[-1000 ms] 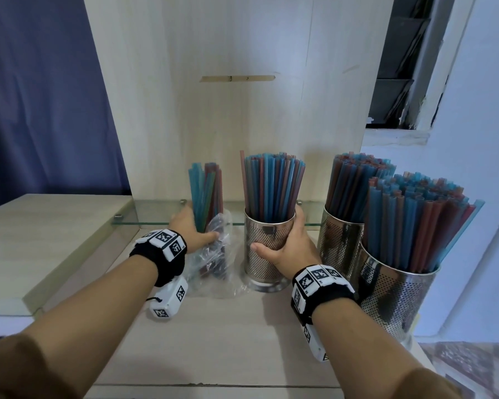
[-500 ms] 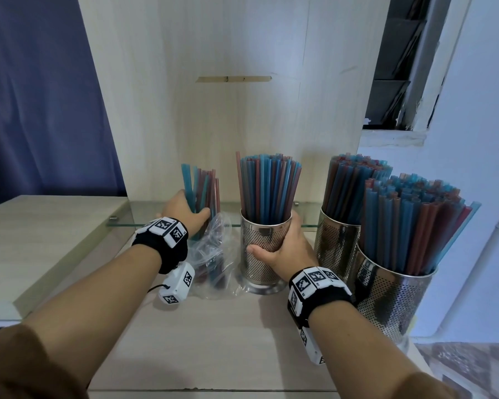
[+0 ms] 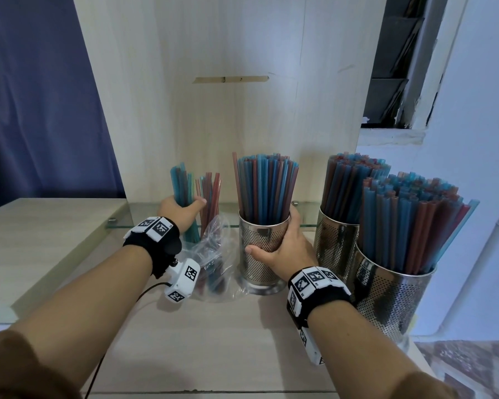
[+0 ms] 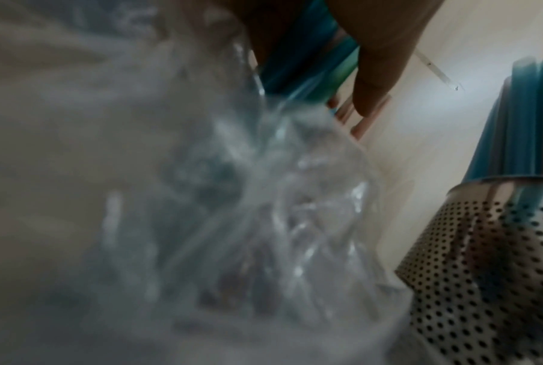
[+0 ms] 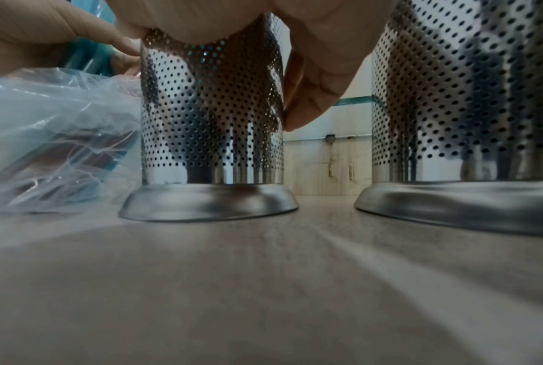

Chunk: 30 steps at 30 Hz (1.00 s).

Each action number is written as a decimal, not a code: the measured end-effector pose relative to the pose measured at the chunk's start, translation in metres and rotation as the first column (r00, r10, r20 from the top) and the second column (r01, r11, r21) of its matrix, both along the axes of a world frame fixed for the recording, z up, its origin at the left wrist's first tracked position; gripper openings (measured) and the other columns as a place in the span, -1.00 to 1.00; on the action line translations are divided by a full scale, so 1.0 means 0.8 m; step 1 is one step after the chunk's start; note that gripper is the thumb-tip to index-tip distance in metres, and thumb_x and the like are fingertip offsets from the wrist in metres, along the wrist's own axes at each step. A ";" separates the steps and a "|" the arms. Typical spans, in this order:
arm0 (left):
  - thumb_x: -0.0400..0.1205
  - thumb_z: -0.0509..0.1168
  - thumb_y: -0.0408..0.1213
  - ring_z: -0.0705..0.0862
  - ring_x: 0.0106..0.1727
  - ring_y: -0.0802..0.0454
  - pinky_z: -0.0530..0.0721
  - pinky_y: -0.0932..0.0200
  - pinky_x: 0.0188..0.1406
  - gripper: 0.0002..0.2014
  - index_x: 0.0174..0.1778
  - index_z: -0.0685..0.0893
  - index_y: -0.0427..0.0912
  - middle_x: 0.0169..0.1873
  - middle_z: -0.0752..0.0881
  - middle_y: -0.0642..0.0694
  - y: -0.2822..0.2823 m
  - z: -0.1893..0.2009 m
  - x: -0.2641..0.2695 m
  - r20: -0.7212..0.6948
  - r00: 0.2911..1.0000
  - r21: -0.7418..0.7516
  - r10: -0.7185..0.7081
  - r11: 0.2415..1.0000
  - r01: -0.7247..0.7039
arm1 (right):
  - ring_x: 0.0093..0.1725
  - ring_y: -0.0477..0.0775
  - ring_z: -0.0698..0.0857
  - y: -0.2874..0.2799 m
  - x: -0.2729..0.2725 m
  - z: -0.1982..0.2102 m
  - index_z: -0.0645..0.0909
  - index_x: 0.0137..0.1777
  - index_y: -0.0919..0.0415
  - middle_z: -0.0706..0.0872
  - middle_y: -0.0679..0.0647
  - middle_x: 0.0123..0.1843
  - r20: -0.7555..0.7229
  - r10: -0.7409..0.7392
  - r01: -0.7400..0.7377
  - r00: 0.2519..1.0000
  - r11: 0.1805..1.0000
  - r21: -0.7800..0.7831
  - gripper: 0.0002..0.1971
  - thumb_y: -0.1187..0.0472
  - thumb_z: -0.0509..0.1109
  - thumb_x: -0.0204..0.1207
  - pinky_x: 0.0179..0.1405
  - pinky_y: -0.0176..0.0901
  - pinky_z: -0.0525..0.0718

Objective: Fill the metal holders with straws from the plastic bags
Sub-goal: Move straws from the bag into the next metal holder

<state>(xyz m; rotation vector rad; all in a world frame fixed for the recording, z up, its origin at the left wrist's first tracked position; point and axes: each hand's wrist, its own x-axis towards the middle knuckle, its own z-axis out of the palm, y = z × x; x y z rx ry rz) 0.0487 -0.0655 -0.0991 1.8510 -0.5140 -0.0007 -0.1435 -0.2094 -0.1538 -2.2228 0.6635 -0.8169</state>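
Here, left hand [image 3: 182, 212] wrapped around a small bundle of straws [image 3: 183, 191], mostly blue, held upright, lower ends dipping into the mouth of the clear plastic bag [image 3: 213, 254]. More reddish straws stand in the bag just right of the held bundle. Bag slumps on the tabletop [image 3: 213, 341], touching the base of the middle holder. Right hand [image 3: 283, 249] curled around the perforated metal holder [image 3: 260, 240], thumb on the near side, fingers round the far side; holder upright on its flared base, packed with blue and red straws. Two further holders [image 3: 386, 292] stand to the right, both full. Left wrist view blurred: only crumpled plastic and blue straws under the thumb.
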 end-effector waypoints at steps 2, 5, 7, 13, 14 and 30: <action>0.50 0.53 -0.05 0.68 -0.01 -0.07 0.58 0.15 -0.05 -0.58 0.18 0.73 -0.23 -0.03 0.74 -0.10 0.000 -0.001 0.001 0.003 1.000 0.003 -0.013 1.000 0.013 | 0.47 0.10 0.55 0.000 0.001 0.000 -0.14 0.67 -0.13 0.46 0.03 0.59 0.004 0.004 -0.004 1.000 1.000 0.000 0.27 -0.26 0.69 0.15 0.39 -0.04 0.54; 0.44 0.57 -0.01 0.66 -0.04 -0.04 0.63 0.12 -0.03 -0.44 0.26 0.68 -0.25 0.05 0.75 -0.15 -0.001 -0.002 0.001 0.019 1.000 0.063 -0.005 0.998 0.003 | 0.51 0.09 0.51 0.000 0.001 0.000 -0.14 0.69 -0.09 0.43 0.04 0.60 0.016 0.015 -0.015 1.000 1.000 0.012 0.27 -0.23 0.70 0.17 0.43 -0.05 0.50; 0.43 0.59 -0.03 0.66 -0.06 -0.05 0.65 0.10 -0.04 -0.42 0.27 0.67 -0.28 0.11 0.76 -0.20 -0.003 -0.001 0.001 0.018 1.000 0.080 0.006 0.997 -0.007 | 0.52 0.08 0.49 0.000 0.000 0.000 -0.13 0.70 -0.05 0.42 0.04 0.61 0.030 0.023 -0.024 0.999 0.999 0.026 0.27 -0.18 0.71 0.19 0.45 -0.10 0.45; 0.52 0.52 -0.12 0.66 -0.12 -0.11 0.62 0.11 -0.11 -0.54 0.24 0.68 -0.34 -0.01 0.76 -0.23 -0.008 0.002 -0.002 0.018 0.999 0.095 0.047 0.994 -0.048 | 0.50 0.06 0.51 0.000 0.000 0.000 -0.12 0.69 -0.07 0.45 0.01 0.58 0.036 0.031 -0.032 0.999 0.999 0.037 0.25 -0.17 0.71 0.19 0.38 -0.18 0.43; 0.55 0.48 -0.12 0.66 -0.12 -0.13 0.61 0.10 -0.10 -0.57 0.23 0.69 -0.34 -0.08 0.73 -0.20 -0.008 0.002 -0.002 0.019 0.999 0.092 0.039 0.995 -0.041 | 0.49 0.06 0.52 0.000 0.000 0.000 -0.12 0.68 -0.10 0.46 0.01 0.58 0.033 0.028 -0.029 0.999 0.999 0.034 0.25 -0.19 0.71 0.18 0.38 -0.16 0.46; 0.56 0.47 -0.07 0.67 0.00 -0.08 0.61 0.09 0.03 -0.59 0.22 0.63 -0.22 -0.02 0.69 -0.07 0.003 0.007 -0.011 0.108 0.989 0.100 -0.096 0.991 0.085 | 0.43 0.07 0.59 -0.001 0.001 -0.002 -0.11 0.65 -0.21 0.50 -0.01 0.55 0.027 0.017 -0.018 0.999 0.999 0.032 0.25 -0.24 0.71 0.13 0.38 -0.01 0.59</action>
